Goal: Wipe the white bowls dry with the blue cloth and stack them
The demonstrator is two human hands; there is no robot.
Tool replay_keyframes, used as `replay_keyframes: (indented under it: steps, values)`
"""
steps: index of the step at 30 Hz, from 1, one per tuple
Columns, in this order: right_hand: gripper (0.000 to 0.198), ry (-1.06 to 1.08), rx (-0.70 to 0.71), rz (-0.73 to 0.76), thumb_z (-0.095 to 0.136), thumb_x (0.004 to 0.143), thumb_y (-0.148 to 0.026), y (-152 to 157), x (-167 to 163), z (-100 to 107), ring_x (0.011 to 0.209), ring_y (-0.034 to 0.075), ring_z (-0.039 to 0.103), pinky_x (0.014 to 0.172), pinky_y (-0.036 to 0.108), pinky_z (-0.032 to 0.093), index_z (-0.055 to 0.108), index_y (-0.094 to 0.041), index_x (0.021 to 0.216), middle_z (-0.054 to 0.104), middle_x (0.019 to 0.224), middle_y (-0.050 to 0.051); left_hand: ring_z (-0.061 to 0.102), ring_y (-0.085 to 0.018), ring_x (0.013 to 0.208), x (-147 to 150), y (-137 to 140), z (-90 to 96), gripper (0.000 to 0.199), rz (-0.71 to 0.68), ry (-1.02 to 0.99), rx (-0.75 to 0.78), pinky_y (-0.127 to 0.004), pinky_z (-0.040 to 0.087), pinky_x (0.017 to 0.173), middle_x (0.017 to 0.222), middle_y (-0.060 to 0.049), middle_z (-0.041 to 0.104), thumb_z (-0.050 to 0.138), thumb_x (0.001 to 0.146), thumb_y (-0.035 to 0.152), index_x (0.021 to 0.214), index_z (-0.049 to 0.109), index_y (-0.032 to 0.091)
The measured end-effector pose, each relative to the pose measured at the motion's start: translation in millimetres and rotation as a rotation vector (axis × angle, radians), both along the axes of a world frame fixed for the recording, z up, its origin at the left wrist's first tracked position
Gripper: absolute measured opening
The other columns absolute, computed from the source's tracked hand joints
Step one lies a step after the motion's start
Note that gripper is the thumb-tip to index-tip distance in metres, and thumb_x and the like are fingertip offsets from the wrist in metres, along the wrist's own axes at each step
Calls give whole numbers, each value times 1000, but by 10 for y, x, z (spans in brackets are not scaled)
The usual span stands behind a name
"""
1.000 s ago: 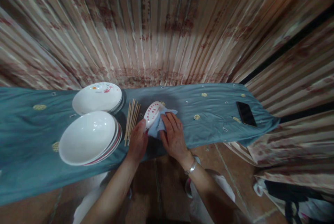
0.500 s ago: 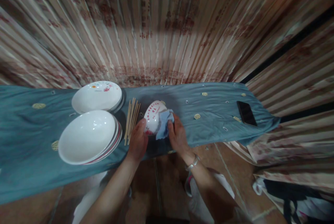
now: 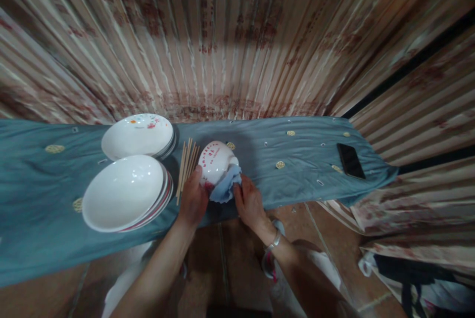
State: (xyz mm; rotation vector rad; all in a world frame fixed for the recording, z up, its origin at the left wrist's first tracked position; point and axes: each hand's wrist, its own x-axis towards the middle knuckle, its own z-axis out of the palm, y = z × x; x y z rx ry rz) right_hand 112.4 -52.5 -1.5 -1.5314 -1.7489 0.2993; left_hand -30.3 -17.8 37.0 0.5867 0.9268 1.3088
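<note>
A small white bowl (image 3: 216,159) with red lettering on its outside is tilted over the table, its outer side facing up. My left hand (image 3: 194,196) grips its rim on the left, fingers closed. In my right hand (image 3: 249,200) is a light blue cloth (image 3: 224,187), bunched and pressed against the bowl's near right side. Several wooden chopsticks (image 3: 185,165) lie just left of the bowl, beside my left hand. The inside of the bowl is hidden from me.
Two stacks stand at the left: white bowls (image 3: 124,192) in front and floral plates (image 3: 137,135) behind. A black phone (image 3: 351,160) lies at the right on the blue-green tablecloth (image 3: 300,179). A pleated curtain (image 3: 230,75) hangs behind the table.
The bowl has turned so more of its outer side faces me. The cloth and my right hand have shifted slightly left and down along it.
</note>
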Motion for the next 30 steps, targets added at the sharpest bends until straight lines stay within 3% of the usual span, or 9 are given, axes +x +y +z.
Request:
replay_keyframes:
  steps: [10, 16, 21, 25, 30]
  values:
    - [32, -258, 188, 93, 47, 94, -20, -77, 35, 18, 102, 27, 66, 88, 43, 55, 59, -12, 122, 70, 112, 18, 65, -25, 102, -64, 11, -19, 25, 111, 178, -10, -31, 53, 85, 90, -9, 75, 64, 83, 30, 99, 69, 12]
    - [37, -325, 324, 133, 44, 94, -18, -118, -7, 161, 99, 24, 67, 87, 40, 54, 57, -13, 128, 72, 109, 15, 68, -25, 91, 37, 6, 76, 43, 64, 94, 1, -32, 53, 77, 90, -11, 75, 58, 85, 47, 104, 68, 10]
    - [40, -365, 408, 163, 43, 94, -11, -115, -38, 323, 110, 23, 62, 95, 37, 50, 54, -12, 132, 69, 117, 14, 66, -20, 75, 58, -9, 26, 41, 67, 93, 6, -27, 50, 64, 80, -7, 73, 65, 79, 50, 94, 69, 12]
    - [46, -379, 377, 180, 44, 93, -9, -73, -39, 396, 121, 23, 55, 102, 39, 45, 49, -12, 139, 64, 126, 15, 61, -16, 69, 44, -26, -45, 36, 46, 157, 51, -26, 48, 63, 75, -3, 70, 64, 81, 49, 89, 69, 14]
    - [50, -390, 275, 198, 43, 95, -19, -33, -64, 399, 138, 25, 40, 114, 44, 33, 42, -12, 144, 54, 141, 15, 55, -13, 63, 71, -48, 5, 32, 58, 135, 101, -24, 45, 60, 68, 1, 62, 69, 77, 48, 74, 65, 17]
